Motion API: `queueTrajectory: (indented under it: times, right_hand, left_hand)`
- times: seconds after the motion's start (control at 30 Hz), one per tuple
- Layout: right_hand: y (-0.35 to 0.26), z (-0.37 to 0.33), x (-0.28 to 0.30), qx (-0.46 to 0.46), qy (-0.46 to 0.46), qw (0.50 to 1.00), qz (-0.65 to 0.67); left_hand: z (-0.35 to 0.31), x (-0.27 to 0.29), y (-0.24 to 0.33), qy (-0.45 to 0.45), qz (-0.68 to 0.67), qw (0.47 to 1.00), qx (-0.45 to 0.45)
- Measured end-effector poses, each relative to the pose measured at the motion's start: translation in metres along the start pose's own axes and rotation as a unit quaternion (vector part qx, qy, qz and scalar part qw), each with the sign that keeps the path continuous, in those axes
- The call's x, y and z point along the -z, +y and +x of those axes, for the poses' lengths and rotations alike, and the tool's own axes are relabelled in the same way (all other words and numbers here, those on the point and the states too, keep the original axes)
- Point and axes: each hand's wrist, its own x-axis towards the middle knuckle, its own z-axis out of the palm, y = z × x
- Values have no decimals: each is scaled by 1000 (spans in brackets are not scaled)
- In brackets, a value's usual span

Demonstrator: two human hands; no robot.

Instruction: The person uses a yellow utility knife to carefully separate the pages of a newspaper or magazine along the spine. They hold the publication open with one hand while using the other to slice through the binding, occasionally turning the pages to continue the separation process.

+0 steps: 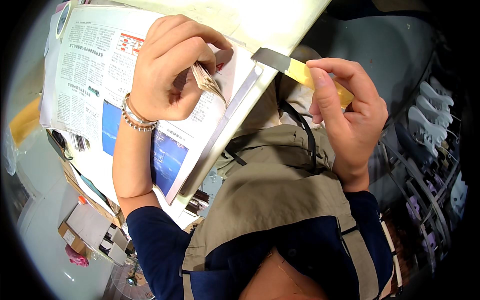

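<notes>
My left hand (172, 67) is closed over an open newspaper (82, 65) on the pale table. Its curled fingers grip a bent, layered strip (207, 82) with a rough brownish edge; I cannot tell what the strip is. The part inside the fist is hidden. To the right, just past the table's edge, my right hand (345, 95) pinches a flat knife (285, 65) with a yellow handle between thumb and fingers. Its dark, square-ended blade points left, its tip over the table's edge near the newspaper.
A roll of tape (63, 20) lies at the table's far left. The bare table top (270, 20) stretches beyond the newspaper. A khaki apron (270, 185) covers my lap. On the right stands a rack with pale shoe-shaped forms (427, 125). Boxes (72, 237) sit at lower left.
</notes>
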Motion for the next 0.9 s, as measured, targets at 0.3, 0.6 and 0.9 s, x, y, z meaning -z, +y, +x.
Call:
queueTrajectory:
  times: [0.3, 0.6, 0.9]
  right_hand:
    - [-3, 1, 1, -11, 32, 999, 11]
    - [-7, 20, 2, -39, -13, 999, 3]
    - [-7, 27, 1, -58, -37, 997, 19]
  left_hand:
    - [4, -3, 6, 18, -17, 999, 26]
    - [6, -3, 10, 10, -15, 999, 47]
    - [5, -3, 10, 9, -17, 998, 54]
